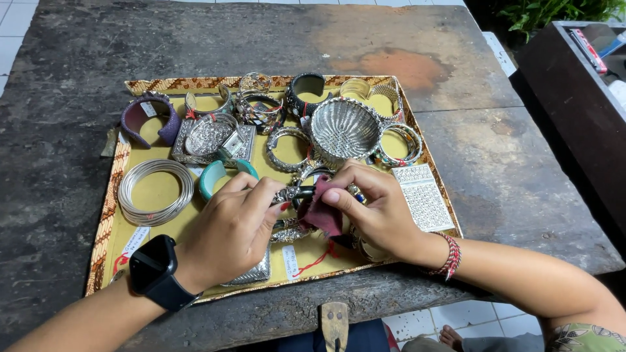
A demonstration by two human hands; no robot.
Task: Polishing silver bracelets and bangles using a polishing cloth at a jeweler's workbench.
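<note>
Over a tray (417, 171) of bangles, the left hand (228, 231) pinches a dark bracelet (301, 193) while the right hand (375, 212) presses a maroon cloth (321, 212) against its right side.

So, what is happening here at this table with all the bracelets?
A person sits at a dark, worn table with a yellow tray full of jewellery. The left hand holds a dark, silver-trimmed bangle above the tray, and the right hand presses a small maroon cloth against it. Around them lie a stack of thin silver bangles, a teal bangle, a purple cuff and a round silver mesh bowl.
</note>
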